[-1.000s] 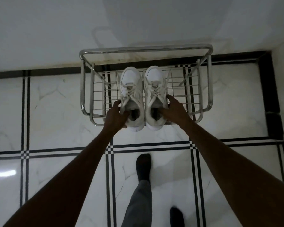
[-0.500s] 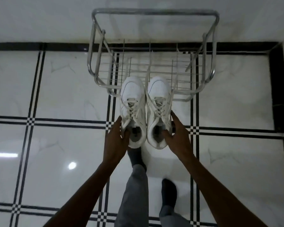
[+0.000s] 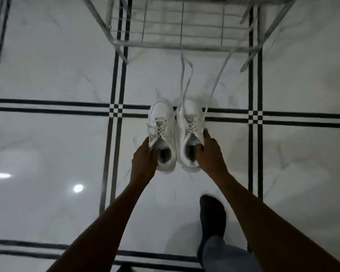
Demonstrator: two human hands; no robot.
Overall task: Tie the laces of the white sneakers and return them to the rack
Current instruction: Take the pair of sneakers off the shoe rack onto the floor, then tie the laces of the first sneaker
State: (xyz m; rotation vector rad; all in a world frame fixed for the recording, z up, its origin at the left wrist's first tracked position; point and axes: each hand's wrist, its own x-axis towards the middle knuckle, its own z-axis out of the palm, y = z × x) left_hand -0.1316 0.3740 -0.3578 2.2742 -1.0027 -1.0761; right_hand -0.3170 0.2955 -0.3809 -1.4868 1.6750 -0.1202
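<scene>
Each hand, left hand and right hand, grips one sneaker's collar just clear of the rack, loose laces trailing, likely for tying.

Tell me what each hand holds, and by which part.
Left hand holds the left sneaker, right hand the right sneaker, each at the heel opening.

Floor: polished marble-look tile, white with faint grey veining, black inlay stripes; high gloss, mirrors lamp spots. Shoe rack: bright chromed metal tube and wire, shiny. White sneakers: smooth, leather-like uppers, low sheen; flat woven cloth laces. Sock: dark knit, matt. Trouser leg: grey cloth, matt.
</scene>
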